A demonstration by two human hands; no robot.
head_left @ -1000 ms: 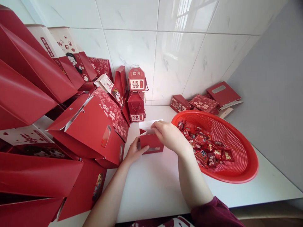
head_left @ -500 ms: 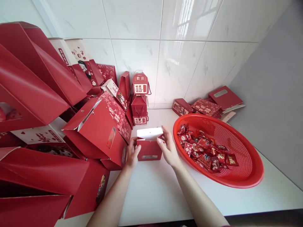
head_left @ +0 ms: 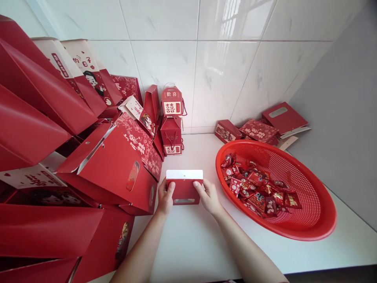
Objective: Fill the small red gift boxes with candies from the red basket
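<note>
A small red gift box (head_left: 185, 192) stands on the white table in front of me, a little window near its bottom edge. Along its top shows a white inner flap (head_left: 184, 174) with a small hole. My left hand (head_left: 165, 196) grips the box's left side, thumb on the front face. On the right side, my right hand (head_left: 207, 194) holds it the same way, its thumb pressed near the top edge. The fingers behind the box are partly hidden.
To the right is a red plastic basket (head_left: 321, 212) with wrapped candies (head_left: 256, 188). Many red gift boxes (head_left: 108, 173) are piled at left. Two small boxes (head_left: 172, 131) are stacked by the tiled wall. Several flat boxes (head_left: 259, 130) lie behind the basket.
The box's top has been pressed together: the open gap is gone and the white flap now lies right behind the front edge. Both thumbs moved onto the front face.
</note>
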